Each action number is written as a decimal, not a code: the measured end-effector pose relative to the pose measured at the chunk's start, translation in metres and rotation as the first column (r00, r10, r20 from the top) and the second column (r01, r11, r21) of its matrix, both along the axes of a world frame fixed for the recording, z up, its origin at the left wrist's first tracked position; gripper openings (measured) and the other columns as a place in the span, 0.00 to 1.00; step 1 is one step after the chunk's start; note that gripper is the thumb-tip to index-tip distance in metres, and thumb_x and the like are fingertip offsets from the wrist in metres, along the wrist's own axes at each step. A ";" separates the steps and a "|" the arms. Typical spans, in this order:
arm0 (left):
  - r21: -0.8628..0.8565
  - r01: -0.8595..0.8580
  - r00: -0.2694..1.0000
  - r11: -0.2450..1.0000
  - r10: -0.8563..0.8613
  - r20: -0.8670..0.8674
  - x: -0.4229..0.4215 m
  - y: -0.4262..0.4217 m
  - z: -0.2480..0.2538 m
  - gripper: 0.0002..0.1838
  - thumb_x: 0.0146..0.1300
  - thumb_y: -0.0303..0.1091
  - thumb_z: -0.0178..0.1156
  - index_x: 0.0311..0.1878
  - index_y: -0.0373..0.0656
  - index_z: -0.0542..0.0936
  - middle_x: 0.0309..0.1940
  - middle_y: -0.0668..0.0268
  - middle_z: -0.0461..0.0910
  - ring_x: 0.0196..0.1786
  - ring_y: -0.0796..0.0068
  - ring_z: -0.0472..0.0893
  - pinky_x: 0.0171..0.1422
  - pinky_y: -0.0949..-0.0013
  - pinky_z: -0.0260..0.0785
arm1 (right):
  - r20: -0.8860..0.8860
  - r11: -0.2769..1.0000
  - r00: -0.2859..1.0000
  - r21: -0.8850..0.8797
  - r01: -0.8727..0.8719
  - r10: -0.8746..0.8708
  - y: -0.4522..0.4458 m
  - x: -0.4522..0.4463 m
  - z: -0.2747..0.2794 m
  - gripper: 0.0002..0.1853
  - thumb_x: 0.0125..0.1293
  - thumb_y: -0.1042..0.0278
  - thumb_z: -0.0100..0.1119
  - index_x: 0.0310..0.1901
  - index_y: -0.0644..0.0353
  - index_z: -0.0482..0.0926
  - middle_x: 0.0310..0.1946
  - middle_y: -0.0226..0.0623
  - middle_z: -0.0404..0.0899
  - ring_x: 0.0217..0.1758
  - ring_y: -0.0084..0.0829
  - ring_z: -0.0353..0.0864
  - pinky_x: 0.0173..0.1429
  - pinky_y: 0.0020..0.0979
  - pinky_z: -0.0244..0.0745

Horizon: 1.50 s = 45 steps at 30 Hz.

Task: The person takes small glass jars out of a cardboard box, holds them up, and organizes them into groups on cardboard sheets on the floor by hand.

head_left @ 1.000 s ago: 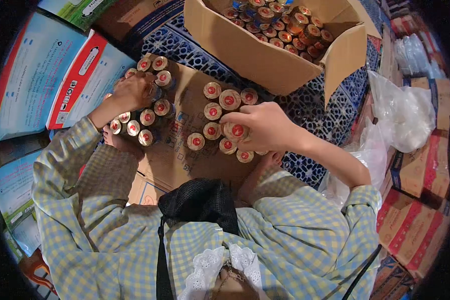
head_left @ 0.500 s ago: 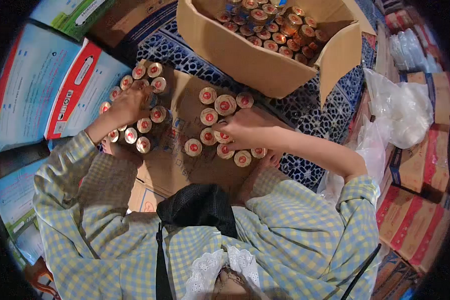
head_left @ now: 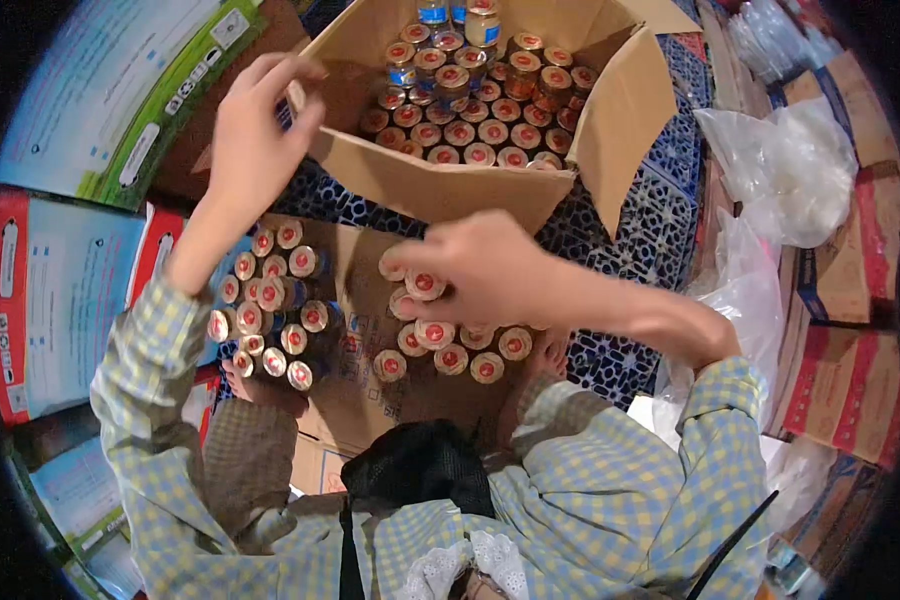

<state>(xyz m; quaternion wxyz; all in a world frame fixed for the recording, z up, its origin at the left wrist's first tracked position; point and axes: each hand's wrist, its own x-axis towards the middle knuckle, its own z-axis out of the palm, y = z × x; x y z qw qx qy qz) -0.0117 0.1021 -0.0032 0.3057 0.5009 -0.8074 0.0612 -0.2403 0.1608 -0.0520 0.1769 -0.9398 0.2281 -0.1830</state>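
Small glass jars with gold lids and red marks stand in two groups on a flattened cardboard sheet (head_left: 370,290). My left hand (head_left: 260,130) is raised above the left group of jars (head_left: 270,294), beside the carton's near left corner. Its thumb and fingers are apart, with no jar between them. Over the right group, my right hand (head_left: 490,265) has its fingers closed around a jar (head_left: 426,284); its lid shows between finger and thumb. That hand and forearm hide some jars behind. Nearby jars (head_left: 450,359) stand below it.
An open cardboard carton (head_left: 450,185) with many similar jars stands ahead, some stacked on others. Printed blue and red boxes (head_left: 65,290) line the left side. Clear plastic bags (head_left: 785,170) and red-striped cartons (head_left: 850,390) lie at right. Blue patterned flooring (head_left: 620,225) shows between.
My left hand has left the left group of jars and risen toward the carton. My right hand has shifted over the right group and grips a jar. The camera view has shifted.
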 end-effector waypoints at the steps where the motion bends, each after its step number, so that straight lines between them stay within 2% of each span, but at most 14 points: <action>1: -0.050 0.017 0.999 0.999 -0.015 0.030 -0.009 -0.018 -0.001 0.13 0.50 0.24 0.57 0.42 0.38 0.76 0.42 0.57 0.76 0.46 0.62 0.77 0.51 0.68 0.67 | 0.035 0.996 0.997 -0.056 0.064 -0.062 -0.015 -0.002 0.009 0.17 0.48 0.54 0.63 0.37 0.52 0.75 0.17 0.36 0.73 0.22 0.36 0.77 0.27 0.35 0.70; 3: 0.030 0.027 0.999 0.999 -0.028 0.039 -0.028 -0.059 -0.017 0.14 0.50 0.27 0.59 0.43 0.39 0.76 0.40 0.58 0.77 0.43 0.63 0.78 0.48 0.66 0.69 | 0.129 0.968 0.975 -0.149 0.200 -0.182 -0.055 -0.008 0.025 0.15 0.50 0.53 0.61 0.36 0.53 0.77 0.18 0.35 0.75 0.22 0.35 0.78 0.28 0.34 0.72; 5: 0.198 0.071 0.988 0.978 -0.097 0.123 -0.047 -0.108 -0.044 0.17 0.49 0.39 0.61 0.42 0.41 0.77 0.38 0.54 0.77 0.42 0.57 0.77 0.44 0.62 0.71 | 0.159 0.912 0.926 -0.183 0.368 -0.342 -0.103 -0.017 0.028 0.15 0.51 0.52 0.58 0.36 0.53 0.78 0.24 0.38 0.78 0.28 0.38 0.79 0.32 0.36 0.74; 7: 0.685 0.026 0.982 0.729 -0.148 0.119 -0.076 -0.137 -0.048 0.21 0.47 0.43 0.62 0.44 0.42 0.77 0.39 0.53 0.78 0.42 0.59 0.78 0.42 0.60 0.72 | 0.073 0.830 0.856 -0.215 0.514 -0.511 -0.159 -0.033 0.023 0.16 0.52 0.52 0.57 0.37 0.52 0.78 0.30 0.40 0.79 0.34 0.41 0.80 0.37 0.39 0.75; 9: 0.788 0.101 0.962 0.607 -0.261 0.078 -0.091 -0.170 -0.075 0.26 0.45 0.45 0.63 0.48 0.44 0.76 0.39 0.53 0.79 0.42 0.60 0.79 0.43 0.61 0.72 | -0.120 0.757 0.763 -0.295 0.584 -0.635 -0.216 -0.056 -0.002 0.18 0.51 0.52 0.59 0.41 0.52 0.78 0.33 0.38 0.79 0.37 0.40 0.79 0.40 0.39 0.75; 11: 0.752 0.028 0.943 0.658 -0.267 0.198 -0.104 -0.190 -0.089 0.28 0.46 0.45 0.63 0.52 0.46 0.73 0.42 0.53 0.78 0.44 0.59 0.77 0.46 0.60 0.71 | -0.250 0.723 0.683 -0.341 0.601 -0.686 -0.244 -0.064 -0.016 0.20 0.51 0.51 0.60 0.43 0.51 0.78 0.36 0.38 0.80 0.39 0.40 0.79 0.42 0.39 0.75; 13: 0.653 -0.095 0.870 0.751 -0.257 0.422 -0.115 -0.205 -0.101 0.33 0.49 0.45 0.62 0.60 0.49 0.67 0.48 0.53 0.75 0.47 0.56 0.75 0.51 0.59 0.68 | -0.840 0.817 0.418 -0.052 0.574 -0.347 -0.258 -0.062 -0.024 0.24 0.49 0.49 0.62 0.48 0.48 0.76 0.43 0.39 0.78 0.46 0.35 0.78 0.48 0.36 0.73; 17: 0.612 -0.120 0.872 0.782 -0.211 0.442 -0.115 -0.201 -0.119 0.36 0.48 0.44 0.62 0.63 0.53 0.63 0.46 0.53 0.75 0.47 0.55 0.75 0.51 0.59 0.68 | -0.937 0.723 0.303 0.086 0.685 -0.175 -0.257 -0.050 -0.036 0.27 0.48 0.47 0.62 0.51 0.46 0.76 0.49 0.35 0.75 0.51 0.33 0.75 0.55 0.38 0.68; 22: 0.400 -0.010 0.843 0.916 -0.208 0.496 -0.102 -0.193 -0.142 0.36 0.50 0.43 0.61 0.65 0.55 0.60 0.42 0.53 0.76 0.46 0.55 0.75 0.50 0.58 0.68 | -0.926 0.701 0.269 0.007 0.713 -0.265 -0.259 -0.049 -0.032 0.26 0.52 0.46 0.58 0.53 0.43 0.73 0.54 0.31 0.72 0.56 0.33 0.71 0.62 0.44 0.60; 26: 0.401 0.004 0.824 0.916 -0.230 0.518 -0.103 -0.192 -0.140 0.34 0.52 0.42 0.60 0.64 0.55 0.61 0.39 0.55 0.77 0.45 0.56 0.75 0.49 0.58 0.69 | -0.995 0.805 0.065 -0.023 0.593 -0.076 -0.269 -0.048 -0.035 0.26 0.55 0.44 0.53 0.57 0.40 0.69 0.59 0.29 0.67 0.60 0.33 0.66 0.64 0.51 0.52; 30: 0.442 -0.097 0.843 0.892 -0.162 0.513 -0.104 -0.185 -0.131 0.30 0.52 0.41 0.59 0.60 0.53 0.64 0.39 0.56 0.77 0.46 0.56 0.75 0.48 0.58 0.69 | -0.994 0.751 0.102 0.035 0.659 -0.044 -0.266 -0.048 -0.032 0.25 0.55 0.46 0.52 0.55 0.42 0.70 0.58 0.30 0.67 0.59 0.33 0.67 0.62 0.47 0.54; 37: 0.565 -0.175 0.844 0.806 -0.172 0.508 -0.103 -0.182 -0.128 0.20 0.52 0.43 0.59 0.47 0.47 0.74 0.39 0.56 0.78 0.45 0.56 0.76 0.45 0.58 0.71 | -0.923 0.626 0.257 0.024 0.779 -0.285 -0.263 -0.051 -0.037 0.21 0.52 0.53 0.55 0.49 0.46 0.73 0.53 0.33 0.70 0.53 0.35 0.70 0.57 0.44 0.60; 42: 0.561 -0.161 0.834 0.812 -0.192 0.517 -0.104 -0.181 -0.123 0.17 0.52 0.42 0.57 0.44 0.45 0.76 0.39 0.57 0.78 0.44 0.56 0.77 0.44 0.58 0.72 | -0.871 0.548 0.294 0.034 0.836 -0.394 -0.261 -0.051 -0.039 0.19 0.50 0.57 0.57 0.45 0.49 0.76 0.50 0.36 0.73 0.48 0.36 0.73 0.54 0.42 0.63; 45: 0.580 -0.255 0.820 0.774 -0.145 0.554 -0.106 -0.179 -0.116 0.18 0.48 0.39 0.59 0.41 0.39 0.79 0.41 0.57 0.79 0.46 0.61 0.78 0.46 0.61 0.72 | -0.852 0.529 0.308 0.044 0.847 -0.424 -0.260 -0.051 -0.040 0.17 0.49 0.60 0.58 0.43 0.50 0.78 0.47 0.37 0.74 0.46 0.36 0.74 0.52 0.40 0.66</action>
